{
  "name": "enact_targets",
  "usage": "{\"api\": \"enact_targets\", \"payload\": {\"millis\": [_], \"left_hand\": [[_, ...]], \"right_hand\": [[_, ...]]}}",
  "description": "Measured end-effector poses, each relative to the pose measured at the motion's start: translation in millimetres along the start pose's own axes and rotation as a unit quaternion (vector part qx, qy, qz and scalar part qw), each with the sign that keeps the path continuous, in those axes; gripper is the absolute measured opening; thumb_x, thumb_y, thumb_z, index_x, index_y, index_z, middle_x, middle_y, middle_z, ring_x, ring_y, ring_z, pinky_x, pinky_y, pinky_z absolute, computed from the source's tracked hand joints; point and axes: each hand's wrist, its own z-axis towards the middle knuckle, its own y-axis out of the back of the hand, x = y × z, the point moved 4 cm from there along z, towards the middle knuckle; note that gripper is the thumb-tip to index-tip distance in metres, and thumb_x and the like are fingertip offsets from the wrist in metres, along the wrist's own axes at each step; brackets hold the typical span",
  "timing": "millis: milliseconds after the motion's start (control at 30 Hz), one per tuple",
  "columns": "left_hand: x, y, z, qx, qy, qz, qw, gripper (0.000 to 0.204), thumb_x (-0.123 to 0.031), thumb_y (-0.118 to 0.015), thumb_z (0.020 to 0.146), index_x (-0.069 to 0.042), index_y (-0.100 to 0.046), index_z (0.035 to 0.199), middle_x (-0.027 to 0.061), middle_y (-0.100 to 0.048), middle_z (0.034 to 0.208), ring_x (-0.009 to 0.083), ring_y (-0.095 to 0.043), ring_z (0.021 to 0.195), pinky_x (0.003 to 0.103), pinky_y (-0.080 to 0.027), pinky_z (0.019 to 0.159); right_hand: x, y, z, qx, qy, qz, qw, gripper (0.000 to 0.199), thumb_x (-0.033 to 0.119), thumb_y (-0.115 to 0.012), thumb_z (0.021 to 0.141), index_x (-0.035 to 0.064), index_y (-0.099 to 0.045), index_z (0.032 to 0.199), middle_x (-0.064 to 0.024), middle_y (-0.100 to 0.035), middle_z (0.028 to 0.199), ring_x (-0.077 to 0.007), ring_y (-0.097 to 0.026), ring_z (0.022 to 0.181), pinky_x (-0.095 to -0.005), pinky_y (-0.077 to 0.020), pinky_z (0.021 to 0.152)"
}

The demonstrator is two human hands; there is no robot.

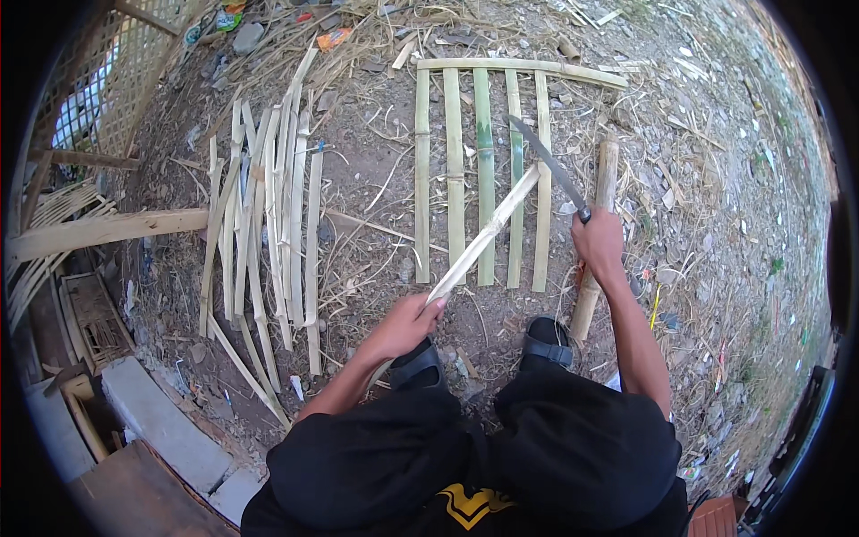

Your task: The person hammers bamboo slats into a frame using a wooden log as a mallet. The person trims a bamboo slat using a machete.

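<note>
My left hand (412, 324) is closed round the near end of a pale split bamboo strip (488, 231), which slants up to the right. In my right hand (598, 240) is the dark handle of a long knife (552, 166), its blade pointing up and left. The blade passes just above the far end of the strip; whether they touch I cannot tell. Beneath them several bamboo slats (455, 161) lie side by side, with a crosswise bamboo strip (523, 68) along their far ends. A round bamboo pole (587, 300) lies under and beside my right hand.
At the left is a loose pile of split bamboo strips (268, 206), next to a wooden beam (116, 233). Grey concrete blocks (165, 421) stand at the lower left, a lattice panel (112, 89) at the upper left. Shavings and litter cover the dirt around my sandalled feet (546, 345).
</note>
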Motion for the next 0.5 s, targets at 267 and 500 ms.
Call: {"api": "enact_targets", "payload": {"millis": [267,500], "left_hand": [[-17.7,-0.5,3.9,-0.035,-0.033,0.078,0.996,0.035,-0.027,-0.047,0.103,0.001,-0.055,0.084,0.0098,-0.053,0.064,0.0216,-0.05,0.058,0.038,-0.042,0.059],[-16.4,-0.3,-5.2,-0.035,-0.049,0.085,0.995,0.034,-0.028,-0.047,0.105,-0.004,-0.052,0.081,-0.0025,-0.046,0.064,0.0085,-0.04,0.056,0.029,-0.036,0.053]], "right_hand": [[47.4,-15.1,-44.4,0.09,0.139,0.005,0.986,0.022,0.019,-0.059,0.079,-0.0002,-0.064,0.069,-0.0279,-0.06,0.063,-0.0468,-0.062,0.064,-0.0538,-0.0524,0.067],[45.2,-2.9,-34.7,0.095,0.127,0.017,0.987,0.023,0.019,-0.058,0.079,-0.0009,-0.064,0.068,-0.0275,-0.06,0.062,-0.0468,-0.062,0.063,-0.053,-0.0533,0.067]]}}
